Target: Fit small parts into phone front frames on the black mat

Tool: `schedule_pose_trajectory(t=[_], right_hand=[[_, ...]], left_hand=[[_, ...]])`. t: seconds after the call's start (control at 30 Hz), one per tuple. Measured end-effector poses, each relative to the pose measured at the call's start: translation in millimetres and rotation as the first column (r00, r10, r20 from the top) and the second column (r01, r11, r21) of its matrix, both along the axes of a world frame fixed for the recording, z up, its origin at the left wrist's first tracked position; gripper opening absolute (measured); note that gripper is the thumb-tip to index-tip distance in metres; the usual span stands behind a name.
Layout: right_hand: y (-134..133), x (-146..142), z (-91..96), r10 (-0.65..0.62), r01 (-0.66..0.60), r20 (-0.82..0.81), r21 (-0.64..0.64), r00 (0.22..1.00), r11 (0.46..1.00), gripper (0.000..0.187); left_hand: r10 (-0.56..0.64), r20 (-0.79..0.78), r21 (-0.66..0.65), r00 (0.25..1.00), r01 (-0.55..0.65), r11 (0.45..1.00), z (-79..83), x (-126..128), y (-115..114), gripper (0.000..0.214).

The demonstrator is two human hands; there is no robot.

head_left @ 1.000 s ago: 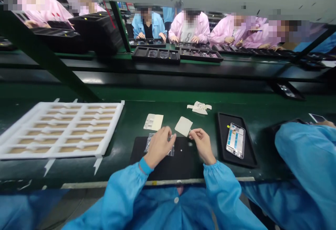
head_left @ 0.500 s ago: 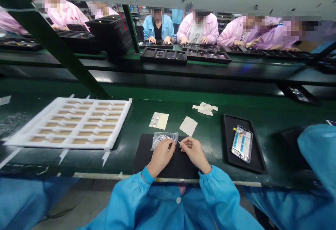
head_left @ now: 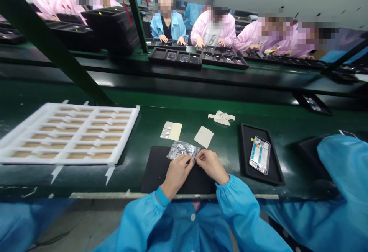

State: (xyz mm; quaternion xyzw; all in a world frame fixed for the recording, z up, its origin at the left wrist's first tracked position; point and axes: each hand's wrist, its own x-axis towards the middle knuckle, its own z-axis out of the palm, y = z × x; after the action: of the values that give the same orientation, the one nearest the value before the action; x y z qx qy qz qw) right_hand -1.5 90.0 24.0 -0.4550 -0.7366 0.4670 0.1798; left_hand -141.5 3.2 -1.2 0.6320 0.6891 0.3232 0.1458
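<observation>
Head view: clear bag (head_left: pixel 181 148) pinched just below frame centre

Its near edge was pinched by the left hand (head_left: pixel 178 172) over a black mat (head_left: pixel 158 175); the right hand (head_left: pixel 212 164) was closed fingertip-to-thumb at its right corner, anything held there indistinct. Light, limp, slippery handling was judged likely, edges best gripped.

- The left hand (head_left: pixel 177 173) pinches the near edge of a clear, crinkled plastic bag (head_left: pixel 181 149).
- The right hand (head_left: pixel 212 164) has its fingertips at the bag's right end; their exact hold is unclear.
- Both are over a flat black mat (head_left: pixel 158 175).
- Beyond lies an off-white square sheet (head_left: pixel 204 137).
- Rightward, a silver phone frame with blue strips (head_left: pixel 260 156) lies in a black rectangular tray (head_left: pixel 274 172).
</observation>
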Motion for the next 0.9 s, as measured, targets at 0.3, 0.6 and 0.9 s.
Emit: schedule_pose_trajectory(t=[0.3,0.6,0.9], right_hand=[[9.4,-8.2,0.4,-0.053,0.038,-0.091,-0.160,0.994,0.986,0.018],[10.1,-9.4,16.7,-0.008,0.003,-0.071,-0.061,0.997,0.998,0.021],[6.9,-2.3,16.9,-0.049,0.056,-0.040,0.172,0.998,0.983,0.019]], left_hand=[[-0.002,0.022,0.065,1.000,0.000,0.998,-1.6,9.2,-6.3,0.026],[0.032,0.164,0.131,0.986,-0.054,0.990,3.4,9.2,-4.5,0.018],[0.128,0.252,0.159,0.959,-0.171,0.972,11.3,-2.6,-2.9,0.017]])
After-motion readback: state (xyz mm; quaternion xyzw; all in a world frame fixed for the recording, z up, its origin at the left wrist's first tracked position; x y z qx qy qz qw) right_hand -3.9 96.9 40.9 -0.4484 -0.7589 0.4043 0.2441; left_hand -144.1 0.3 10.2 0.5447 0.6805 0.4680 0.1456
